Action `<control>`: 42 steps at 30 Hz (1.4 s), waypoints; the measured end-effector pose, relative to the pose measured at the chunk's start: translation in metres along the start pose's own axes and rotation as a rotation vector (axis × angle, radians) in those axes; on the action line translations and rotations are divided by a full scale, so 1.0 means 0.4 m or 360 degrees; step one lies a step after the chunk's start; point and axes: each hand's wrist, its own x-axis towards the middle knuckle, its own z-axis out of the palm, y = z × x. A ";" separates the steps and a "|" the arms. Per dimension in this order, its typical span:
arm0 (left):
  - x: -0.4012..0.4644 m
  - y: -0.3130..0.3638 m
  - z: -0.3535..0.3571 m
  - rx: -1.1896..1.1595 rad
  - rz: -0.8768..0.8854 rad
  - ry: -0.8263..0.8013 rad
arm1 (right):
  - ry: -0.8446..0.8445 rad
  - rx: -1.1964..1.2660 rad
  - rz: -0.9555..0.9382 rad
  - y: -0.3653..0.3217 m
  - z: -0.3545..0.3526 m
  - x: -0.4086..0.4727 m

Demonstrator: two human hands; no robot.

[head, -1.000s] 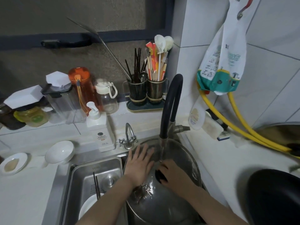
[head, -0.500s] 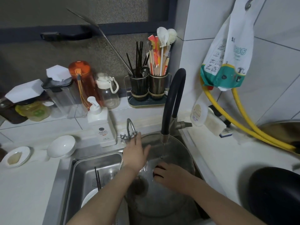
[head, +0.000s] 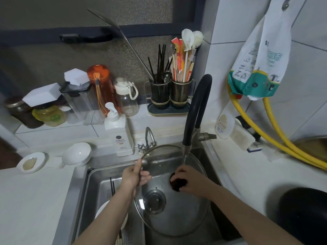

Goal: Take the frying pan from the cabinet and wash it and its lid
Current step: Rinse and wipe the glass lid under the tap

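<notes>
A round glass lid (head: 178,214) with a metal rim is held tilted over the right basin of the steel sink (head: 83,190). My left hand (head: 134,175) grips the lid's rim at its left edge, thumb on top. My right hand (head: 187,181) grips the lid's dark knob (head: 177,183) under the spout of the black tap (head: 194,110), where a thin stream of water runs. The black frying pan (head: 304,220) sits on the counter at the right edge, partly cut off.
The left basin holds a white plate (head: 104,211) and dark chopsticks (head: 111,187). A soap dispenser (head: 118,133), a small tap (head: 148,138) and a white bowl (head: 77,153) stand behind the sink. Bottles and utensil holders (head: 169,96) line the ledge. Yellow hoses (head: 276,138) cross the right counter.
My left hand has moved from lying flat on the lid's surface to gripping its left rim. The lid has tipped up more, and my right hand keeps hold of the knob.
</notes>
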 end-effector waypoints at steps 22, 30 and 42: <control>-0.046 -0.105 0.006 -0.0338 -0.0176 0.0534 | 0.0601 0.0508 0.0705 0.200 -0.095 0.007; -0.064 -0.097 0.034 -0.0314 -0.0118 0.0551 | 0.0553 0.0862 0.0948 0.312 -0.127 0.084; -0.079 -0.097 0.036 -0.0464 -0.0122 0.0510 | 0.0733 0.1080 0.0880 0.426 -0.086 0.144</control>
